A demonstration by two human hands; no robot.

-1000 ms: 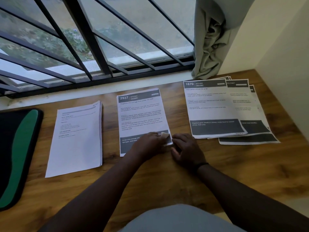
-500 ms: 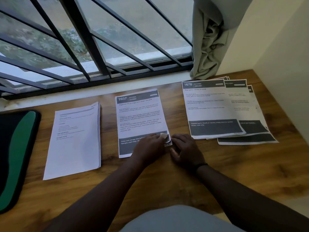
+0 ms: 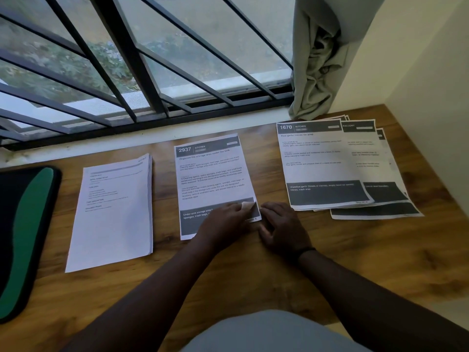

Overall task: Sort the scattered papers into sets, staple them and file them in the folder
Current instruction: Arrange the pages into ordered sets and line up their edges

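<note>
left hand (image 3: pixel 223 222) lies on the lower right part of the 2937 sheet (image 3: pixel 212 174), fingers curled, pinching up its bottom right corner, which is folded back pale. right hand (image 3: pixel 281 228) rests just beside that corner on the wooden table (image 3: pixel 368 252), fingers loosely curled, holding nothing. the sheet lies flat at table centre, long axis running away from the person, header toward the window. stapled stack (image 3: pixel 114 212) to its left, fanned 1670 sheets (image 3: pixel 327 163) to its right.
</note>
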